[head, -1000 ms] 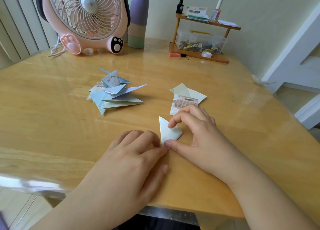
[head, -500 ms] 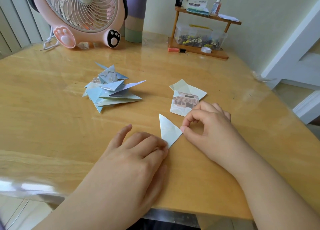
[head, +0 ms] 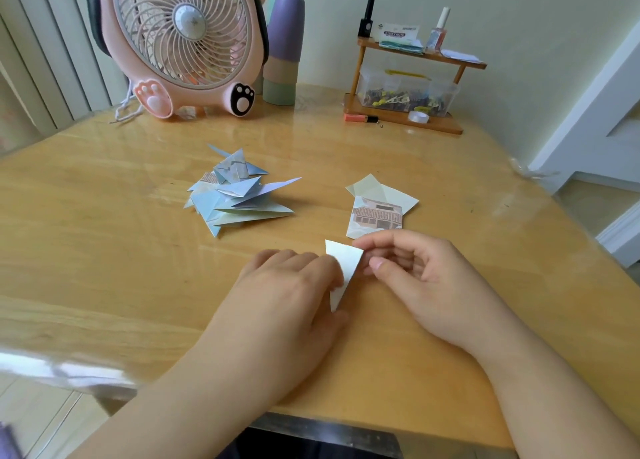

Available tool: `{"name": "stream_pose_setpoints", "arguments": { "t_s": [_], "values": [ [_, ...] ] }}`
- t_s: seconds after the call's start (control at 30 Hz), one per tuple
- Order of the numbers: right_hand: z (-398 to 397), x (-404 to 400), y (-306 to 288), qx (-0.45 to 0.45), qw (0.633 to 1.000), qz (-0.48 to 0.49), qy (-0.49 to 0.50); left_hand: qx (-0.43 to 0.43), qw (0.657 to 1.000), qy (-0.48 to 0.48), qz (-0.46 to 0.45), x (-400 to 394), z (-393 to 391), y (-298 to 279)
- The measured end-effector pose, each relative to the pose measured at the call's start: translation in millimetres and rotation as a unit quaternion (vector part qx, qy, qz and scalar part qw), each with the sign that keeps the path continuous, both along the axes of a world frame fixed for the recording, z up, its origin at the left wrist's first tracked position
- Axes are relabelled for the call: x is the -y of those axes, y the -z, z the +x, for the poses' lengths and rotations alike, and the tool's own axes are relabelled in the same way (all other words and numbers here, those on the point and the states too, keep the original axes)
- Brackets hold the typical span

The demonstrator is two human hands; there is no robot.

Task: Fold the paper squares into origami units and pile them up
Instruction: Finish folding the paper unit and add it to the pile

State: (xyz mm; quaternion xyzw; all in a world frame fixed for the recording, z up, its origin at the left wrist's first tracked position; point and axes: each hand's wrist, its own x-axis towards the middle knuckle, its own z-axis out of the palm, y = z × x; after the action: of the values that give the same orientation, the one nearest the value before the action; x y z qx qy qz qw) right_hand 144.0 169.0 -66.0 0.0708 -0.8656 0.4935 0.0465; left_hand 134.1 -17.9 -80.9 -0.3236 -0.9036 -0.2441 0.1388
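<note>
Head view. Wooden table [head: 104, 251] filling most of the frame, near edge at the bottom, right edge slanting toward the far right corner. Bare wood between the hands and the left edge; more bare wood right of the right hand.

Folded paper triangle [head: 344, 268] near the middle of the near edge, long axis running near-to-far, narrow tip toward the near edge, wide end toward the far edge. Left hand [head: 287, 306] grasping its left side, fingers curled over it. Right hand [head: 419, 278] pinching its right corner between thumb and forefinger.

Pile of folded units [head: 239, 195] farther in, left of centre, well apart from the hands. Unfolded paper squares [head: 379, 209] just beyond the right hand.

Pink fan [head: 183, 43] and small wooden shelf [head: 405, 119] along the far edge.
</note>
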Motion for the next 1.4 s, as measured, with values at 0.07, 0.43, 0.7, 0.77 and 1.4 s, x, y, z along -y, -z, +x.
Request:
{"name": "stream_pose_setpoints", "arguments": {
  "t_s": [0.07,0.43,0.7,0.77,1.4],
  "values": [
    [2.4,2.3,-1.8,0.005,0.999,-0.021,-0.038,0.031,0.999,-0.025,0.034,-5.8,-3.0,-3.8],
    [1.3,18.0,5.0,-0.071,0.964,0.25,-0.057,0.04,0.996,-0.083,-0.005,16.2,-10.6,4.6],
    [-3.7,38.2,-12.9,-0.068,0.959,0.271,-0.055,0.073,0.995,-0.059,-0.045,37.4,-13.4,8.2],
    [-11.6,49.2,-11.6,-0.075,0.956,0.28,-0.045,0.115,0.989,-0.09,-0.037,36.2,-14.9,8.6],
    [-40.7,34.9,0.0,-0.052,0.949,0.289,0.118,0.026,0.994,-0.105,0.006,41.8,-20.0,26.6]
  ]
}}
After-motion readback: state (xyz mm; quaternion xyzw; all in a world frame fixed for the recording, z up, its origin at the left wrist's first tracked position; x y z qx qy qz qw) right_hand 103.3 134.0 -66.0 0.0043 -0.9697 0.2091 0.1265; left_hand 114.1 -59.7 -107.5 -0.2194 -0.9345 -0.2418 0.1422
